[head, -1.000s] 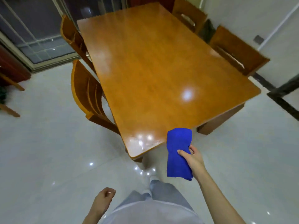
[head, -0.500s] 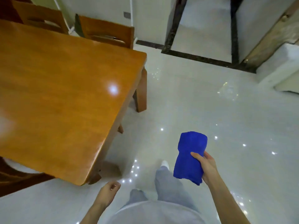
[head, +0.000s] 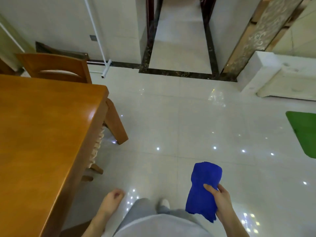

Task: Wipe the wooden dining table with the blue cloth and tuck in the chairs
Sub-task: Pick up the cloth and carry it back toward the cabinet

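The blue cloth (head: 200,197) is off the tabletop (head: 42,125), held over the floor (head: 171,125) on the person's right side and well apart from the tabletop edge nearest them. It is folded into a long pad. Its long axis runs away from the person, with the free far end pointing ahead toward the doorway (head: 179,40) and leaning slightly right. The right grip (head: 220,200) is curled round the cloth's near half, thumb laid across the top face. The left grip (head: 112,199) hangs loosely curled near the same tabletop edge and has hold of nothing. One rounded corner of the tabletop shows, with a table leg (head: 114,122) set just under it. A wooden chair (head: 54,69) stands pushed in at the far edge beside that corner. Open tiled floor lies ahead and to the right, bounded by a green mat (head: 304,132) at the right and a white cabinet (head: 282,77) beyond it.
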